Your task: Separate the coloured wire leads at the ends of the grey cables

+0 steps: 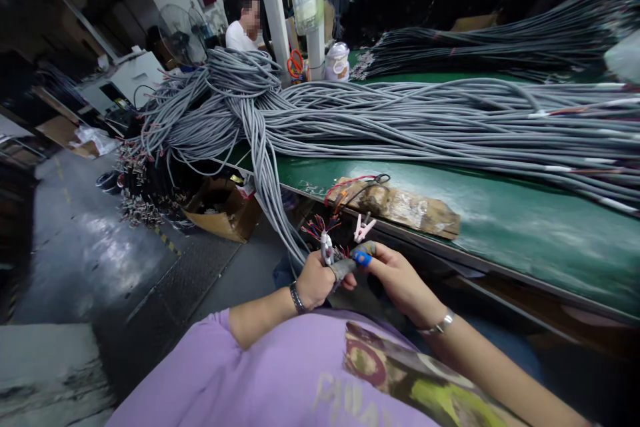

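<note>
My left hand (320, 277) is closed around the ends of several grey cables (280, 207), which hang down to it from the table. Thin coloured wires (315, 227) fan out above the fist, past a white wrapped section. My right hand (390, 270) has its thumb and fingertips pinched together close to the left fingers, with blue tape on one digit. Whatever small piece lies in that pinch is hidden. Grey coverings wrap some fingers. Just above the right fingers, a pale pink clip (364, 228) stands at the table edge.
Long grey cables (400, 120) run across the green table (525, 213), with a coiled bundle (245, 73) at the left. A wooden board (405, 207) lies along the front edge. Behind are dark cables (450, 47) and a seated person (243, 30). An open cardboard box (225, 213) stands below.
</note>
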Motion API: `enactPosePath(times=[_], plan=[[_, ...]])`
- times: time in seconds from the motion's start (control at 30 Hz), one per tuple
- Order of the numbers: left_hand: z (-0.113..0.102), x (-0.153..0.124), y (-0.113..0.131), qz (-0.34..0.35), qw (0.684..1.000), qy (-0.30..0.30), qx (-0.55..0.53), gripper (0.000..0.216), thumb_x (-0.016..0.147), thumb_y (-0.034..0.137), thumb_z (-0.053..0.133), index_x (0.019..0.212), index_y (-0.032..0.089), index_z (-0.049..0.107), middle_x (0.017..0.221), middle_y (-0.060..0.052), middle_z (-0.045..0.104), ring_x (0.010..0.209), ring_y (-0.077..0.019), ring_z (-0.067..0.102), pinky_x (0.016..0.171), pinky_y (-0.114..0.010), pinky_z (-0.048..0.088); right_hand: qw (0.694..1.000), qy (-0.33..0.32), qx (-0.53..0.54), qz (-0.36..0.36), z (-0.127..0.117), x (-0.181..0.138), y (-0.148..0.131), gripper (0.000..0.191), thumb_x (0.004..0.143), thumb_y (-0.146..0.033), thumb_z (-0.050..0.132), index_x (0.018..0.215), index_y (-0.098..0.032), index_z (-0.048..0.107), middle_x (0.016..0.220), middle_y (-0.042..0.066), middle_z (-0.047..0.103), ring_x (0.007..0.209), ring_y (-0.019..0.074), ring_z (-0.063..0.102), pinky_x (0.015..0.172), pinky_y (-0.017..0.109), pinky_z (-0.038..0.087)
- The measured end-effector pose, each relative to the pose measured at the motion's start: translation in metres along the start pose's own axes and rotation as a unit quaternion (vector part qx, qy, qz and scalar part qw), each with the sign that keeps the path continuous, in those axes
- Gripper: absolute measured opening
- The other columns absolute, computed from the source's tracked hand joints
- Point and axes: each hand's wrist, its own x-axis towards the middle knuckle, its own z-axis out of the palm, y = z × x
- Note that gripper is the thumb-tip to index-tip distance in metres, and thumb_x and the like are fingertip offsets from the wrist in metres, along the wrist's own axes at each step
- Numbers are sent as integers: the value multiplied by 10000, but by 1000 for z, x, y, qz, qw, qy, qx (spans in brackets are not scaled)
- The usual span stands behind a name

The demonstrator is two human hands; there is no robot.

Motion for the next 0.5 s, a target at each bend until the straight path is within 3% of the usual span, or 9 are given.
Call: enactPosePath(times=[0.23,0.37,0.5], plan=[[-8,10,14,-56,993,-72,-69,434,512,473,827,625,100,637,480,-16,574,400,-96,499,440,-240,420,980,-4,168,111,-26,25,3,456,715,-647,680,802,-199,690,785,40,678,646,143,595,639,278,515],[-4,16,23,-65,992,-77,-82,440,498,457,840,652,98,639,484,-15,577,385,-92,492,417,-234,394,982,-31,161,88,-18,39,-2,433,766,-619,651,808,-189,688,743,40,679,638,153,593,623,283,487],[2,18,26,-66,992,-80,-77,443,505,461,838,641,88,640,460,-13,563,372,-92,487,411,-231,389,978,-22,193,72,-8,42,-5,456,695,-635,708,763,-184,688,697,25,675,629,157,578,595,279,454]])
